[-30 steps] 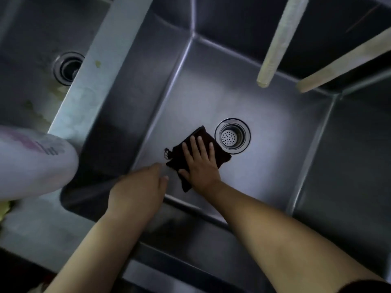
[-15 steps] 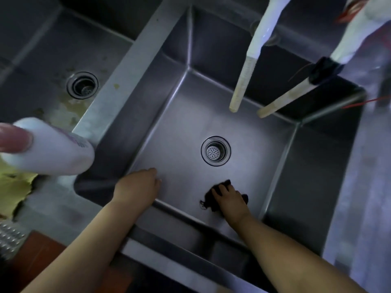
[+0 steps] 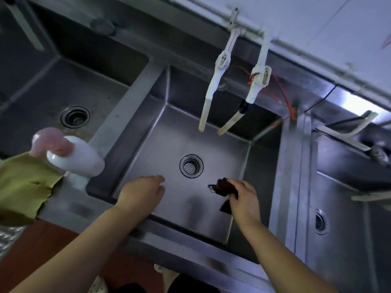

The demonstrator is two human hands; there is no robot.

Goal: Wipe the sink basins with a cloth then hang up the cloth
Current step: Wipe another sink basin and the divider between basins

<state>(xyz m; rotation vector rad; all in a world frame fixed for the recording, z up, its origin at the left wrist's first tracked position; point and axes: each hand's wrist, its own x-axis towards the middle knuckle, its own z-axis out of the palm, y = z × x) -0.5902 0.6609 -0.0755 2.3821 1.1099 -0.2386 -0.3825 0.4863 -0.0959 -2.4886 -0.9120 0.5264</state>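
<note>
The middle steel sink basin [image 3: 160,136] lies below me, its round drain [image 3: 191,166] near the centre. My right hand [image 3: 243,199] grips a small dark cloth [image 3: 222,187], bunched up and lifted off the basin floor near the front right corner; a corner of it hangs below my fingers. My left hand [image 3: 141,193] hovers over the front left part of the basin with relaxed fingers and holds nothing. A left basin [image 3: 42,98] and a right basin [image 3: 342,208] flank the middle one.
Two white taps [image 3: 213,89] hang over the back of the middle basin from a wall pipe. A white bottle with a pink pump [image 3: 74,155] and a yellow-green rag [image 3: 23,187] sit on the rim at left. Red string [image 3: 281,96] is tied near the right tap.
My right hand stopped wiping, gathered the cloth and lifted it off the basin floor toward the right. My head rose, so more of the sinks and the wall shows.
</note>
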